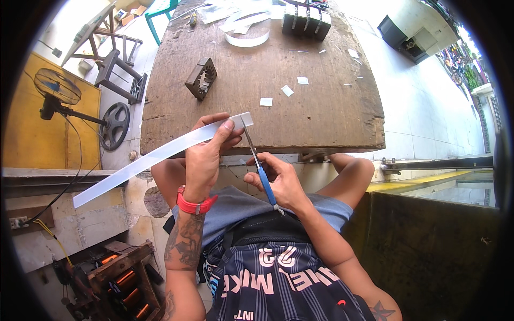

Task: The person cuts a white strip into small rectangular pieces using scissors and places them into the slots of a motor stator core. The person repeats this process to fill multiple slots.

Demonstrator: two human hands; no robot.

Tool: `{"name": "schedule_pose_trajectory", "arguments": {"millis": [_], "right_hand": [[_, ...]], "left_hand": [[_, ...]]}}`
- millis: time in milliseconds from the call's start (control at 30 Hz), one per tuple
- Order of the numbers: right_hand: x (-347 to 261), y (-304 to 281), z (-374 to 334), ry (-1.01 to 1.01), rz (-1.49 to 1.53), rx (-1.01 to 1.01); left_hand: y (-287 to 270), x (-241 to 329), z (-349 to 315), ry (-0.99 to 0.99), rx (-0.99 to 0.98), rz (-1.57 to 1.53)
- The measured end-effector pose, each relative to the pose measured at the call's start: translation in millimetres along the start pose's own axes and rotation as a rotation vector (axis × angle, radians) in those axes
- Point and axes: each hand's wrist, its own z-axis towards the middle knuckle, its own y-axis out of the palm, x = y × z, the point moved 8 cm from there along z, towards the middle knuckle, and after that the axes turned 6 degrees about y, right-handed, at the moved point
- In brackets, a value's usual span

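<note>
Pinching the white strip (155, 155), left hand (206, 155)'s got its right end crossways at the scissors (264, 182) the right hand (284, 184)'s curled around.

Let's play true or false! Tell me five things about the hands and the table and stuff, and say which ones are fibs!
1. The left hand holds a long whitish strip. True.
2. The right hand holds a hammer. False: the right hand holds blue-handled scissors.
3. Small white pieces lie on the wooden table. True.
4. A red wristband is on the right wrist. False: the red wristband is on the left wrist.
5. A pedestal fan stands on the left side of the picture. True.
</note>
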Motion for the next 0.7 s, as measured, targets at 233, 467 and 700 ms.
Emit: {"name": "schedule_pose_trajectory", "arguments": {"millis": [233, 467, 700], "right_hand": [[-1.3, 0.1, 0.3, 0.063, -0.014, -0.049], [4.0, 3.5, 2.7, 0.106, 0.024, -0.067], [6.0, -1.5, -0.2, 0.098, 0.079, -0.036]], "left_hand": [[2.3, 0.5, -0.9, -0.001, -0.011, 0.0], [0.7, -0.8, -0.9, -0.007, -0.014, 0.018], [-5.8, 3.3, 1.1, -0.015, 0.032, -0.12]]}}
